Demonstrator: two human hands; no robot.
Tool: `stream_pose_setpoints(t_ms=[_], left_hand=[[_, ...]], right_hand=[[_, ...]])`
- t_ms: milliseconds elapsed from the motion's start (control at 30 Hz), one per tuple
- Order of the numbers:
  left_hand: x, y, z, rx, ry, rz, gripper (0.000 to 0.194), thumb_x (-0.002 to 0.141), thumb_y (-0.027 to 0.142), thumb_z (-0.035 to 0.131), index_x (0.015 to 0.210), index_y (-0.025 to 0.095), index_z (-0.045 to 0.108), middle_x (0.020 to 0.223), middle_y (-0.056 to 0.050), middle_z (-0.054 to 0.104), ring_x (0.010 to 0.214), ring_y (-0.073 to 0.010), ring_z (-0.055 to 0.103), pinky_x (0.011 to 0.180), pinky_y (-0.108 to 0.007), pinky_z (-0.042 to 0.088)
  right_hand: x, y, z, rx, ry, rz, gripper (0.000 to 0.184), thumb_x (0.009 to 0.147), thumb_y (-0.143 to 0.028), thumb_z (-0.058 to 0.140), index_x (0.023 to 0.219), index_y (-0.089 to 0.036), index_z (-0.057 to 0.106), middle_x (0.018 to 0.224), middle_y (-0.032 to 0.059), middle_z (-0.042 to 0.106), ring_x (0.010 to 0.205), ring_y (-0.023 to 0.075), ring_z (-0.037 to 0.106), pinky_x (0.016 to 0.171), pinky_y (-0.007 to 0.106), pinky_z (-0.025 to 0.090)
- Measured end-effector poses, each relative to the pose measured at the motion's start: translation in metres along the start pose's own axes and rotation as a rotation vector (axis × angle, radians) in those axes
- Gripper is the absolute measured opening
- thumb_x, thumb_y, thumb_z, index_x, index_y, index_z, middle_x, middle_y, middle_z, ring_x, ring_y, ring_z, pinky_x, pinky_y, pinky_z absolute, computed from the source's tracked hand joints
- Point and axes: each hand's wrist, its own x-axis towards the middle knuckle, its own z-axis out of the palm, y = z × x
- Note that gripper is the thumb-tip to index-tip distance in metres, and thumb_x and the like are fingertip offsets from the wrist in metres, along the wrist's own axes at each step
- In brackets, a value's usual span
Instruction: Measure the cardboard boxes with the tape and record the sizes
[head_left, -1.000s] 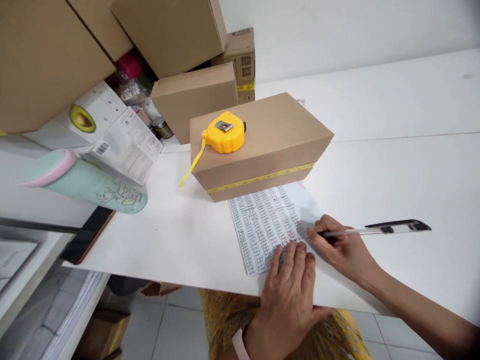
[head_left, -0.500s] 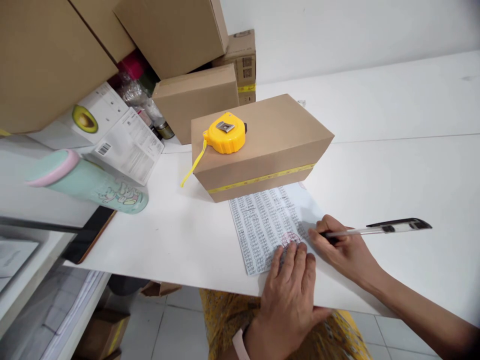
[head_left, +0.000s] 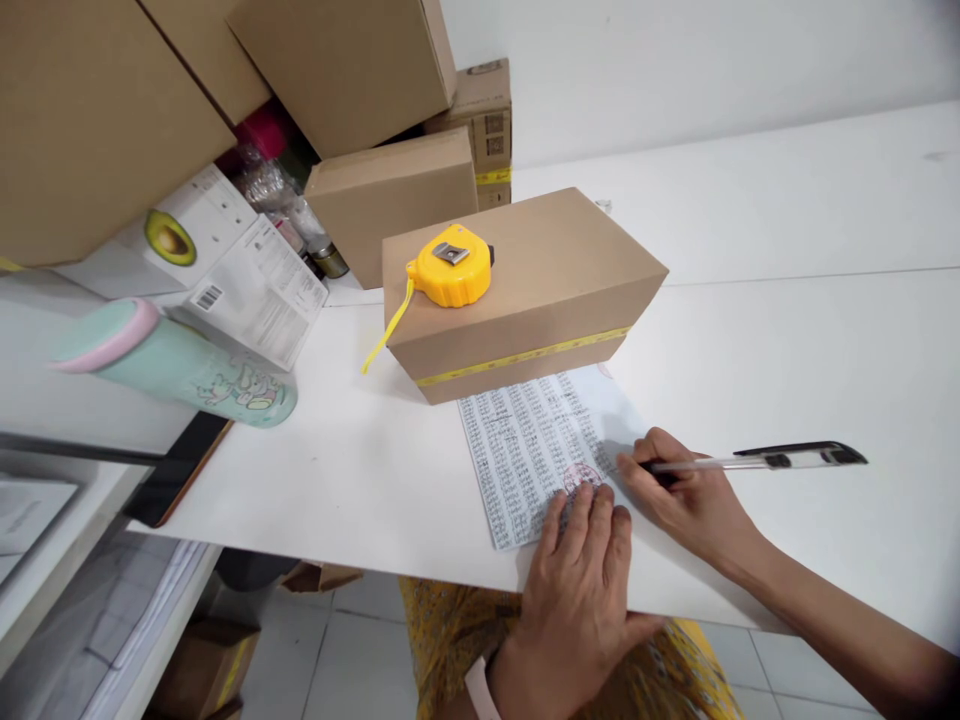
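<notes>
My right hand (head_left: pixel 690 500) pinches a pen (head_left: pixel 750 461) with a clear barrel and a black clip, its tip hidden behind the fingers at the sheet's right side. Under it lies a sheet of paper (head_left: pixel 525 450) filled with columns of dark handwriting and a round reddish stamp mark (head_left: pixel 583 477). My left hand (head_left: pixel 581 580) rests flat on the sheet's lower edge, fingers stretched out. The far end of the paper meets a cardboard box (head_left: pixel 525 270) bound with yellow tape. On that box sits a yellow tape measure (head_left: pixel 454 268) with a wrist strap.
A mint green bottle (head_left: pixel 187 365) with a pink rim stands at the left, beside a white box with an avocado picture (head_left: pixel 225 260). Several cardboard boxes (head_left: pixel 352 80) are stacked at the back left. The white table's (head_left: pixel 337 480) front edge runs below my hands.
The pen's rear end has dipped very slightly, and my right hand has shifted barely. My left hand, the paper and the boxes stay where they were.
</notes>
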Motion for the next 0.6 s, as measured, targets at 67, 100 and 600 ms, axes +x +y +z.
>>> stream_pose_setpoints(t_ms=[67, 100, 600], left_hand=[[-0.0003, 0.0001, 0.0000, -0.002, 0.001, 0.001, 0.079, 0.095, 0.073, 0.043, 0.136, 0.008, 0.059, 0.148, -0.013, 0.057, 0.142, -0.0287, 0.046, 0.121, -0.043, 0.035], [-0.0005, 0.0002, -0.0001, -0.003, -0.003, 0.001, 0.079, 0.095, 0.073, 0.042, 0.136, 0.007, 0.059, 0.148, -0.013, 0.057, 0.143, -0.0287, 0.046, 0.121, -0.043, 0.035], [0.0007, 0.0002, -0.0032, 0.003, -0.024, 0.001, 0.078, 0.095, 0.073, 0.042, 0.136, 0.009, 0.059, 0.148, -0.012, 0.058, 0.142, -0.0283, 0.046, 0.122, -0.042, 0.032]], right_hand=[[-0.0002, -0.0009, -0.0003, 0.018, -0.010, -0.005, 0.036, 0.092, -0.043, 0.061, 0.067, -0.024, 0.045, 0.058, -0.0042, 0.043, 0.051, 0.0109, 0.037, 0.044, 0.026, 0.030], [-0.0004, -0.0012, -0.0005, 0.026, -0.016, -0.004, 0.036, 0.092, -0.042, 0.061, 0.066, -0.024, 0.045, 0.058, -0.0042, 0.043, 0.051, 0.0110, 0.037, 0.044, 0.026, 0.030], [-0.0028, 0.0079, 0.0006, 0.020, -0.005, 0.020, 0.029, 0.094, -0.036, 0.058, 0.071, -0.024, 0.047, 0.061, -0.0045, 0.042, 0.052, 0.0105, 0.036, 0.045, 0.025, 0.029]])
